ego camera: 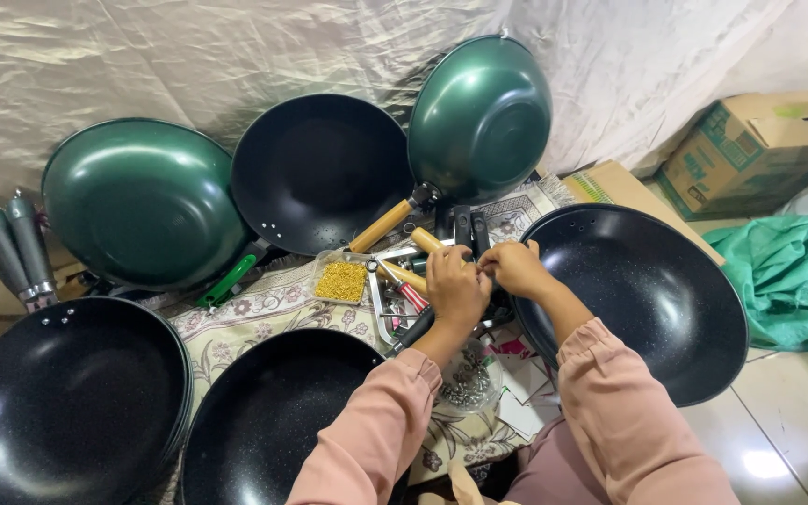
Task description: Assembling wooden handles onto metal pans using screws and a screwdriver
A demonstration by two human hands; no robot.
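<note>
A wooden handle (425, 240) is pinched in the left hand (455, 285), its end projecting past the grip; the right hand (516, 268) is pressed together alongside, touching it.

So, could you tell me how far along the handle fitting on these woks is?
Done, it seems: a green wok and a black wok against the sheet each carry a wooden handle. In hand: left hand and right hand meet over a small part, too hidden to identify. Left: the black woks on the right and in front show no handle, and loose handles lie nearby.
</note>
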